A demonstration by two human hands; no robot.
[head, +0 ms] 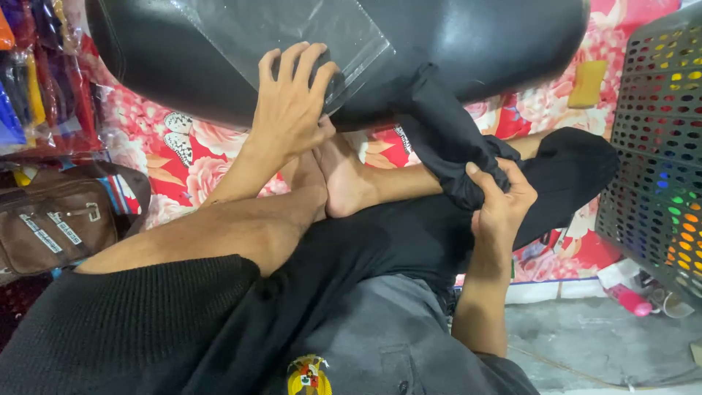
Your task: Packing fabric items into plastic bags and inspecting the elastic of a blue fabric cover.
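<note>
Head view, looking down on a seated person with crossed bare legs on a red floral mat (183,157). We see the left hand (292,102) pressed flat, fingers spread, on a clear plastic bag (292,33) that lies on a large black cushion-like surface (468,36) at the far side of the scene; the hand grasps nothing but pins the bag's near edge in place. The right hand (501,201) is clenched around a bunched black cloth (446,139), which runs from the fist up and to the left until its far end touches the black surface just right of the bag.

We judge the work to be at an early-to-middle stage: the bag is laid out and steadied, and the cloth is gathered in the fist, yet no part of the cloth is inside the bag. Whether the bag's mouth is open we cannot tell. What appears left is bringing cloth and bag together.

To the left lie a brown bag (62,223) and stacked coloured packets (33,73); to the right stands a grey perforated basket (654,132), with a pink object (627,300) on the floor near it.
</note>
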